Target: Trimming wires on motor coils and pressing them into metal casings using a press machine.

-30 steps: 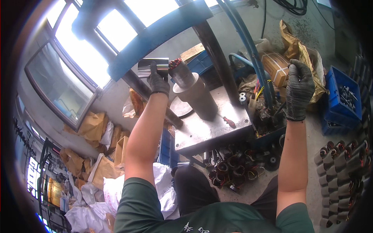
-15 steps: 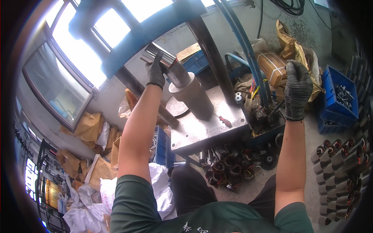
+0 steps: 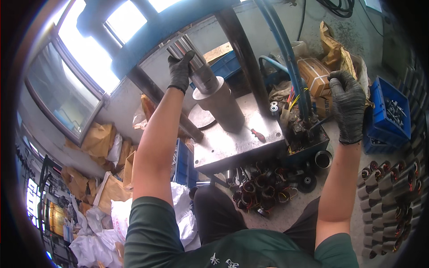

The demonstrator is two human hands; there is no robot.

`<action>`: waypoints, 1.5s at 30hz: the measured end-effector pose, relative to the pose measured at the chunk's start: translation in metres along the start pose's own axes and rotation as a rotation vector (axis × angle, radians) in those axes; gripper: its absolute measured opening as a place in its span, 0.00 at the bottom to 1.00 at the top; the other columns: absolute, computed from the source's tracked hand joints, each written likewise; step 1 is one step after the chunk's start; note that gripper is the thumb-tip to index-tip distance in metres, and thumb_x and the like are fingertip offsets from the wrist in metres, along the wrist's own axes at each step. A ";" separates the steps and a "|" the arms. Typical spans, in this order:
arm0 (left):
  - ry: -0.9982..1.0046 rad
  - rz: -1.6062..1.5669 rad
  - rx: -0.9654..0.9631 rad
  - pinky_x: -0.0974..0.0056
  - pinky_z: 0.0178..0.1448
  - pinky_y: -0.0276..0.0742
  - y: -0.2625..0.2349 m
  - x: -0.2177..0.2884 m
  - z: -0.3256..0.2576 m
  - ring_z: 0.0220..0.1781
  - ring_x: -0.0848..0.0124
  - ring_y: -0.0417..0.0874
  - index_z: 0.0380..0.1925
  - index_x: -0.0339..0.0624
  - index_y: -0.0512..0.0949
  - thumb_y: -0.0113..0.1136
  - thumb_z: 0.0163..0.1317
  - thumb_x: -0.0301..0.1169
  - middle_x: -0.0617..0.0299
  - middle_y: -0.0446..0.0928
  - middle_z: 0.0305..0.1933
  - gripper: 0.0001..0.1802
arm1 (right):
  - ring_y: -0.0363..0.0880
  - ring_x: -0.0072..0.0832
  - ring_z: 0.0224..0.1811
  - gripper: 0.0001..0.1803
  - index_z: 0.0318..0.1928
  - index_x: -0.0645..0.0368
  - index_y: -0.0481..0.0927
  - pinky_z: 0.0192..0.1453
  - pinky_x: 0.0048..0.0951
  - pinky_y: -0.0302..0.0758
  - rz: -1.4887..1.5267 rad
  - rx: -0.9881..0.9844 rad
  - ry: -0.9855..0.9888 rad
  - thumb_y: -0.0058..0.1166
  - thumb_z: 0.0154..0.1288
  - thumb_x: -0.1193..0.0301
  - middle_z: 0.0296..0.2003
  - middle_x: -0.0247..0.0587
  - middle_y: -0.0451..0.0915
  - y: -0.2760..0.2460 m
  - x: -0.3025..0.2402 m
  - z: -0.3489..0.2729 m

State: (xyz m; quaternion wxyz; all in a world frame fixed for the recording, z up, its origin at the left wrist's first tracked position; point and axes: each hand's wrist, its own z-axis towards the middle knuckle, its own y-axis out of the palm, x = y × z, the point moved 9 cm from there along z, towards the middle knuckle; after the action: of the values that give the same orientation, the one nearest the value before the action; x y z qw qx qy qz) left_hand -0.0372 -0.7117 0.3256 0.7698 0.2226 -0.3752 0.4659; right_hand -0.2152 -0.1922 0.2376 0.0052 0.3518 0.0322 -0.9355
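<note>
My left hand [image 3: 179, 73], in a dark grey glove, is closed round a shiny metal cylinder [image 3: 187, 48] below the blue press beam. The shiny cylinder meets a duller grey cylinder [image 3: 206, 79], which stands in a wide grey metal sleeve [image 3: 223, 107] on the steel press table [image 3: 214, 149]. Raised at the right, my gloved right hand [image 3: 348, 105] has its fingers curled in. A dark lever [image 3: 321, 122] runs toward its far side; whether the hand grips it is hidden. On the table lies a red-handled screwdriver [image 3: 257, 135], right of the sleeve.
Press columns [image 3: 243, 58] flank the sleeve. Two small bearings [image 3: 274, 107] sit at the table's right edge. Wired motor parts [image 3: 263, 187] lie heaped below. Blue bins [image 3: 391, 107] of metal parts and rows of cylindrical housings [image 3: 389, 196] stand right; white sacks [image 3: 181, 205] lie left.
My left hand has shifted slightly up, its thumb now across the shiny cylinder, which looks more upright in line with the grey one. My right hand has dropped a little.
</note>
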 end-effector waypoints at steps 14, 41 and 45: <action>0.275 0.032 -0.009 0.62 0.54 0.83 -0.008 -0.031 -0.009 0.52 0.65 0.81 0.66 0.44 0.59 0.81 0.52 0.34 0.53 0.76 0.55 0.47 | 0.84 0.33 0.37 0.26 0.53 0.66 0.84 0.48 0.31 0.79 -0.082 -0.327 0.121 0.61 0.73 0.53 0.35 0.51 0.86 0.015 -0.027 -0.016; -0.121 -0.050 0.018 0.63 0.64 0.82 -0.012 -0.064 -0.057 0.58 0.67 0.82 0.65 0.43 0.67 0.86 0.39 0.37 0.57 0.80 0.58 0.51 | 0.84 0.52 0.34 0.14 0.28 0.58 0.83 0.42 0.48 0.80 -0.864 -1.131 0.077 0.64 0.60 0.59 0.28 0.53 0.83 -0.048 -0.010 -0.217; -0.131 -0.091 -0.035 0.63 0.63 0.82 -0.007 -0.057 -0.062 0.60 0.67 0.81 0.64 0.44 0.66 0.85 0.41 0.36 0.57 0.78 0.59 0.49 | 0.82 0.54 0.35 0.11 0.31 0.60 0.82 0.40 0.49 0.78 -0.759 -1.033 0.100 0.65 0.60 0.65 0.28 0.56 0.81 -0.049 -0.014 -0.211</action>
State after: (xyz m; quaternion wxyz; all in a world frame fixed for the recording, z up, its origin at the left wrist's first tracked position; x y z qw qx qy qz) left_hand -0.0247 -0.7038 0.2425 0.7678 0.2557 -0.4224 0.4082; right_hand -0.0676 -0.1296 0.0910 -0.1588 0.3111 0.6012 -0.7188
